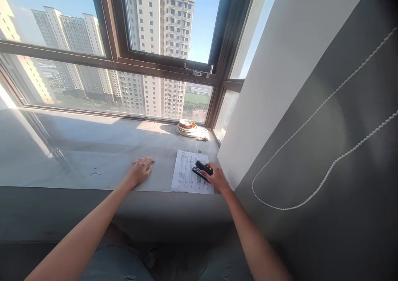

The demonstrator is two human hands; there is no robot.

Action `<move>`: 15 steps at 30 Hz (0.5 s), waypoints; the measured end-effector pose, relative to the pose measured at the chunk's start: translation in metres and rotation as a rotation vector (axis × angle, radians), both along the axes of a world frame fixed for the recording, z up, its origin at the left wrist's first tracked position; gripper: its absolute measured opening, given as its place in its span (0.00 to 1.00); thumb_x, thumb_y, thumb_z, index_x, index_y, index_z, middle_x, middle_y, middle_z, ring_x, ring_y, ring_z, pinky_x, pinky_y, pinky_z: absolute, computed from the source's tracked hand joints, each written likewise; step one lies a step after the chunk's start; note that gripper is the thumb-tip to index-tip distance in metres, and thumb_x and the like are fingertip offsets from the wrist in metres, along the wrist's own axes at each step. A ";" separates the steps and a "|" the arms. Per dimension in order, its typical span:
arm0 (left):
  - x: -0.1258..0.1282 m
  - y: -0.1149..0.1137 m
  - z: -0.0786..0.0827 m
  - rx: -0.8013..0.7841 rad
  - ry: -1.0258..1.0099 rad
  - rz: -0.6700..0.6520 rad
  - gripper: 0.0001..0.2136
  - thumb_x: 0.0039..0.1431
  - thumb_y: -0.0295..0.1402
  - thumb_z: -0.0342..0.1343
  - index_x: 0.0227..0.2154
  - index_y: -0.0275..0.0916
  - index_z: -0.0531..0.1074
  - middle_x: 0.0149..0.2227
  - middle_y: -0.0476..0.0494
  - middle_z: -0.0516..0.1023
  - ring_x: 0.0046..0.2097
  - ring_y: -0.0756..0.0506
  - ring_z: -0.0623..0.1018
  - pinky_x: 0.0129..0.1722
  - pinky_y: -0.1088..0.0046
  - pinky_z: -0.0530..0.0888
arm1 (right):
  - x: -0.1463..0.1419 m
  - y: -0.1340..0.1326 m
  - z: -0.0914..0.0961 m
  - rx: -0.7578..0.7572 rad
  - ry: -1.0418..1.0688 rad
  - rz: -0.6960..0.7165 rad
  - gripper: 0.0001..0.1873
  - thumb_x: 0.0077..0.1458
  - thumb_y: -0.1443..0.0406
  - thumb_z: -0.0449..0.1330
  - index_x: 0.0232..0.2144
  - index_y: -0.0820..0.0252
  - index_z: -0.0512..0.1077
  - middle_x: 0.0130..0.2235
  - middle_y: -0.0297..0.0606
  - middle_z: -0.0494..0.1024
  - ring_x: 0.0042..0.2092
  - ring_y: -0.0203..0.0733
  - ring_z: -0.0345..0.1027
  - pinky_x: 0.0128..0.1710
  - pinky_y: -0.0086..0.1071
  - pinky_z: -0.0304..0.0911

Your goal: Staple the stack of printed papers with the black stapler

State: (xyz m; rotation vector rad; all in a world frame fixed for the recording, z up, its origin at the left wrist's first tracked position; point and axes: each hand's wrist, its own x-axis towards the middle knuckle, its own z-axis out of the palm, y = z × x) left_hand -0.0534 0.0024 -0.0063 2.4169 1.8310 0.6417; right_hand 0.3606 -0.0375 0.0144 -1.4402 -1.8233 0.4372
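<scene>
A black stapler [202, 165] is in my right hand [217, 176], its jaw end pointing left and its two arms apart. It is over the right part of printed sheets of paper [182, 177], which lie near the sill's front edge; whether it touches them I cannot tell. My fingers wrap round the stapler's rear and hide that end. To the left, apart from the paper, my left hand [139, 173] rests palm down on the pale window sill [77, 165], fingers stretched out. A small dark patch shows between its thumb and forefinger, perhaps only shadow.
Behind the paper, a stack of round, plate-like items [186, 128] stands by the window corner, with small dark bits [202, 139] beside it. A white wall [264, 78] closes off the right side, where a beaded blind cord [331, 169] hangs. The window frame [161, 69] borders the back.
</scene>
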 end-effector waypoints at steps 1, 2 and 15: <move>0.000 0.000 0.000 0.000 -0.001 0.005 0.21 0.67 0.40 0.44 0.57 0.46 0.75 0.63 0.41 0.73 0.63 0.32 0.71 0.64 0.48 0.64 | 0.001 0.009 0.005 0.032 0.038 -0.018 0.23 0.64 0.46 0.55 0.43 0.57 0.76 0.42 0.42 0.80 0.43 0.48 0.74 0.44 0.37 0.68; 0.000 -0.001 0.000 -0.001 -0.002 0.009 0.21 0.67 0.40 0.45 0.57 0.46 0.75 0.63 0.41 0.74 0.63 0.32 0.71 0.64 0.48 0.64 | 0.002 0.020 0.009 0.065 0.068 -0.047 0.23 0.66 0.47 0.52 0.42 0.57 0.76 0.42 0.42 0.80 0.43 0.47 0.74 0.45 0.38 0.68; 0.001 0.002 -0.009 0.033 -0.080 -0.015 0.18 0.67 0.38 0.48 0.55 0.47 0.76 0.61 0.40 0.75 0.62 0.32 0.72 0.65 0.47 0.62 | -0.029 0.139 -0.030 -0.199 -0.509 0.172 0.31 0.72 0.55 0.45 0.72 0.61 0.57 0.75 0.49 0.49 0.76 0.51 0.40 0.74 0.50 0.38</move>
